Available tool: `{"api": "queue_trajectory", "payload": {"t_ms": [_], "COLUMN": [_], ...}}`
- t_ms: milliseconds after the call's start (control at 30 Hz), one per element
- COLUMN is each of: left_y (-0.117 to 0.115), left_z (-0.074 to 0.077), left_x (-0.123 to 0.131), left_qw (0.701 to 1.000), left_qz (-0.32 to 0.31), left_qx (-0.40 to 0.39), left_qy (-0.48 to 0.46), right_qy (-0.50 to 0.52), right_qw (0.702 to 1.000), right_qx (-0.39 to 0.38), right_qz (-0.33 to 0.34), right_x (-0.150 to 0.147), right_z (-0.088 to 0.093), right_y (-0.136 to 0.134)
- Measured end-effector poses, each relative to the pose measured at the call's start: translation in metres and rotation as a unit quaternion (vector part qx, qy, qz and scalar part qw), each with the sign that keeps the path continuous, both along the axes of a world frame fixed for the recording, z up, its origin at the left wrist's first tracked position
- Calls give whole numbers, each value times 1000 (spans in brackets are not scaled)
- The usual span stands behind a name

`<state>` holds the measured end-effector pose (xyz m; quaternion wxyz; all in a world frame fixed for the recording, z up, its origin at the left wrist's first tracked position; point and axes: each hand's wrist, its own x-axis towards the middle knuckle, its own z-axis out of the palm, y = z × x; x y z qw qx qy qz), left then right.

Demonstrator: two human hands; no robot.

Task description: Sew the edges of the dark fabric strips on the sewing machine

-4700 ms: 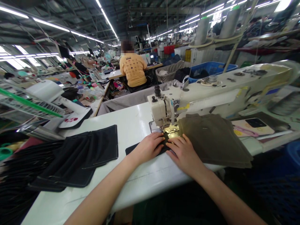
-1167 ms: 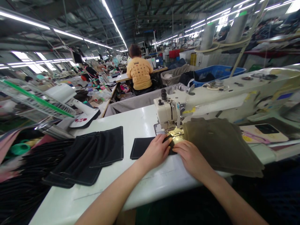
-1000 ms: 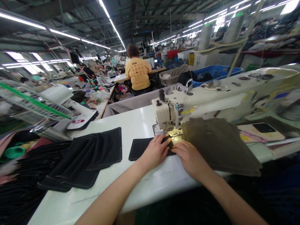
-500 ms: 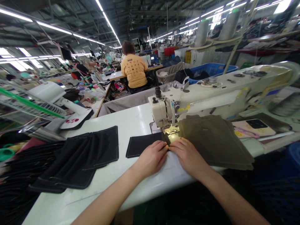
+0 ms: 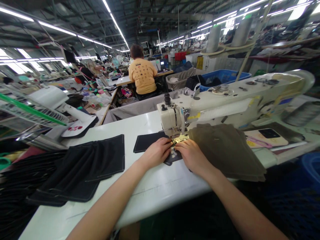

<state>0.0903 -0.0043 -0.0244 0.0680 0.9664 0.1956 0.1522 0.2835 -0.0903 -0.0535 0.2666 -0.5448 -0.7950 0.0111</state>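
Note:
A cream sewing machine (image 5: 172,118) stands on the white table (image 5: 150,190). A small black fabric piece (image 5: 146,141) lies under its presser foot and stretches out to the left. My left hand (image 5: 157,153) rests on that piece just left of the needle, fingers curled down onto the cloth. My right hand (image 5: 191,155) presses the near corner of the same piece right of the needle, fingers flat and close together. Both hands touch the cloth at the needle plate. A folded olive-brown fabric stack (image 5: 225,150) lies right beside my right hand.
A pile of black fabric pieces (image 5: 87,166) with pale stitching covers the table's left side. A phone on papers (image 5: 267,135) lies at the right. A person in a yellow shirt (image 5: 142,75) sits with their back to me. A blue bin (image 5: 225,75) stands behind the machine.
The black piece has slid away from me and turned under the foot; a corner now sticks out toward me. Both hands have moved up closer to the needle.

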Motion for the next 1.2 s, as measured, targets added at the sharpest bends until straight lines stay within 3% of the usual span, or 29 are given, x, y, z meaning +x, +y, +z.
{"api": "queue_trajectory", "payload": {"t_ms": [300, 633, 800, 1200], "left_y": [13, -17, -34, -28], "left_z": [0, 8, 5, 0], "left_x": [-2, -2, 1, 2], "left_qw": [999, 996, 997, 998], "left_qz": [31, 68, 68, 51], "left_qx": [33, -20, -3, 19], "left_qy": [27, 56, 38, 19], "right_qy": [26, 68, 51, 28], "right_qw": [1000, 997, 998, 999], "right_qx": [9, 26, 21, 17], "right_qz": [1, -6, -6, -17], "right_x": [1, -4, -9, -8], "right_z": [-5, -2, 1, -3], "right_y": [-12, -32, -37, -35]}}
